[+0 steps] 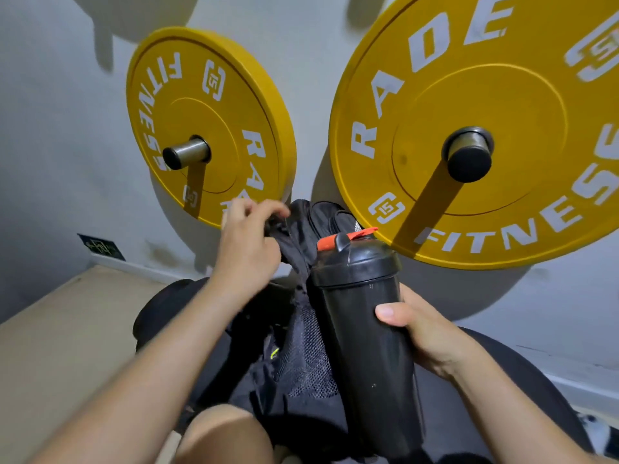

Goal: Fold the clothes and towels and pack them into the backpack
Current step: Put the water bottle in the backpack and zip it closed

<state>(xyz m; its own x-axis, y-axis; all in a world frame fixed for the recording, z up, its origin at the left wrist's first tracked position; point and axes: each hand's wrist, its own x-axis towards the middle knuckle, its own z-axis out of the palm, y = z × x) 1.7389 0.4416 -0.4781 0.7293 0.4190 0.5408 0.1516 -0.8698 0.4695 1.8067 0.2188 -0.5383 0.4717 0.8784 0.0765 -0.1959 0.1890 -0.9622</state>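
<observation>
1. Status. Backpack (pixel 303 229), black, stands upright at frame centre, between the person's legs, its top just below the gap between two yellow weight plates: left plate (pixel 204 118) at 10 o'clock, right plate (pixel 482 128) at 2 o'clock.

2. Hands, well apart. Left hand (pixel 246 242) pinches the pack's top edge, at 9 o'clock of the pack; fingers curled onto fabric or a zip pull, cannot tell which. Right hand (pixel 425 333) is wrapped round the shaker bottle (pixel 365 326), thumb across the front, at 4 o'clock of the pack. Bottle upright, orange flip cap seated, touching the pack's right side next to the mesh pocket (pixel 308 360).

3. No clothes or towels visible; pack interior hidden.

4. Step in hand (est.): stow bottle in pack.

5. Procedure, recommended:
- L hand: pull top edge up and away to hold the pack steady and the opening taut.
- R hand: keep bottle vertical, base first, cap up.
- Check mesh is stretched open before pushing down; do not force.
- Confirm cap shut, else leak risk onto contents.
</observation>
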